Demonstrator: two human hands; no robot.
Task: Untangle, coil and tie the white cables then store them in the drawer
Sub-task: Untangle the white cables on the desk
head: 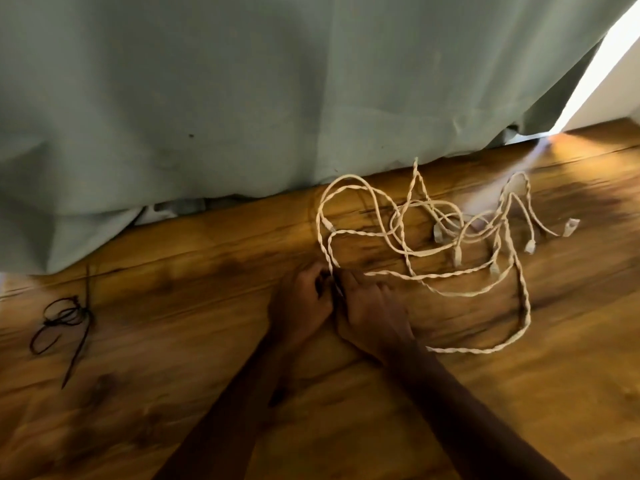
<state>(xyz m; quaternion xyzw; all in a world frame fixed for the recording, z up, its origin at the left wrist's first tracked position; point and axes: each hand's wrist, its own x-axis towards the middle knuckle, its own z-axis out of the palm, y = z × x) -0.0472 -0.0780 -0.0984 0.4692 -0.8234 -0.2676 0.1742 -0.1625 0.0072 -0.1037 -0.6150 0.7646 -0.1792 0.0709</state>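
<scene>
While the frame is motion-blurred and the fine contact is hard to read, the items run from left to right as follows.

Black ties (pixel 65 323): a small loose bunch of thin dark strips on the wooden floor (pixel 207 341), well apart from both hands on the left-hand side; probably kept within reach for the tying step.

Grey-green cloth (pixel 242 98): hangs to the floor beyond the fingertips, across most of the far side.

Left hand (pixel 299 303): fingers curled inward, apparently pinching a twisted strand where it comes down between the two hands; the exact pinch is in shadow.

Right hand (pixel 372 306): just beside the left, knuckles up, fingers bent toward the same strand; whether it has actually closed on the strand I cannot tell. The two hands meet at one point, which suggests a twist being worked apart there.

White cables (pixel 450 258): a tangled spread of loops with several plug ends, lying on the floor beyond and to the right of the fingers, one long loop curving back beside the right wrist. Uncoiled and untied. No drawer is in view.
</scene>
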